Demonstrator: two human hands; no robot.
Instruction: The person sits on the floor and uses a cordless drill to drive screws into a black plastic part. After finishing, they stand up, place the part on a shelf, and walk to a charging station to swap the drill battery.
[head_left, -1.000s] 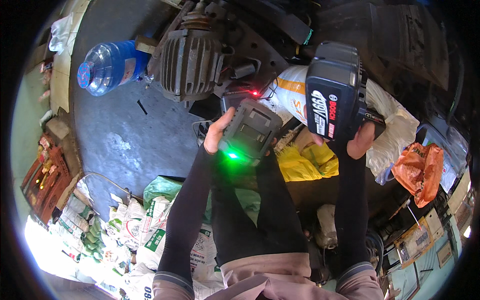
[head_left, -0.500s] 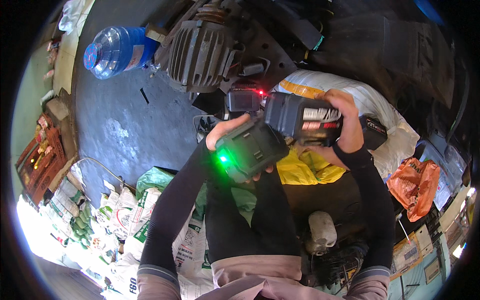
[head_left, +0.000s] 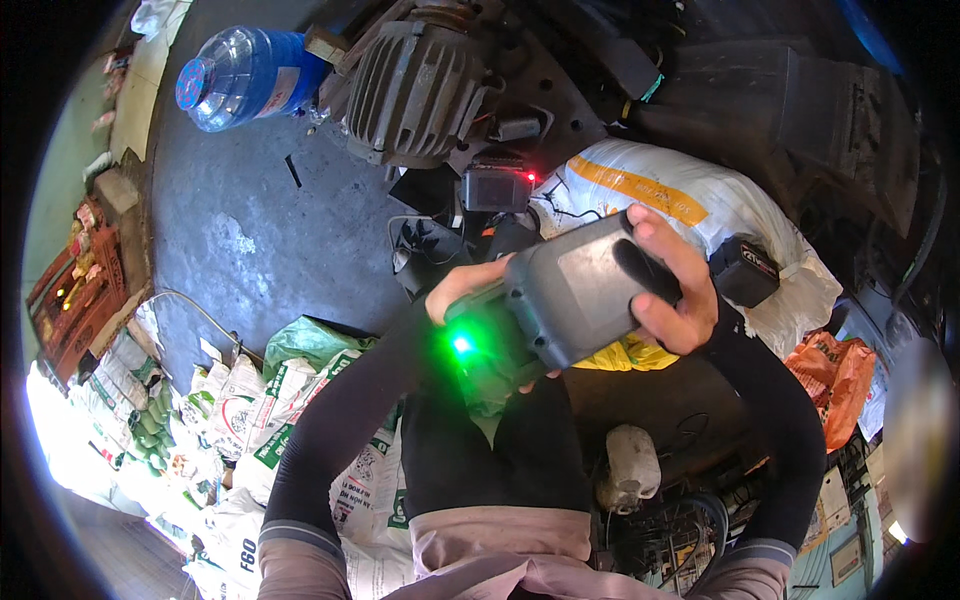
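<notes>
My left hand (head_left: 462, 286) is wrapped round a dark battery charger (head_left: 478, 352) with a bright green light, held over my lap. Thumb and fingers of my right hand (head_left: 678, 290) grip a dark power-tool battery pack (head_left: 585, 290) by its right end. The pack's plain side faces up, and its left end overlaps the charger. Whether the two are joined cannot be made out. Beyond my hands stands a second black unit (head_left: 496, 188) with a red light. Another battery pack (head_left: 743, 272) rests against the white sack (head_left: 650, 180) on the right.
A finned motor (head_left: 415, 95) stands ahead, with a large blue water bottle (head_left: 250, 80) lying to its left. Printed sacks (head_left: 245, 410) are heaped at lower left. A yellow bag (head_left: 630, 355), an orange bag (head_left: 835, 375) and a whitish container (head_left: 630, 470) lie to the right.
My right hand has brought the battery pack left over the charger and turned it, so a plain side shows instead of the printed one. The charger stays in my left hand.
</notes>
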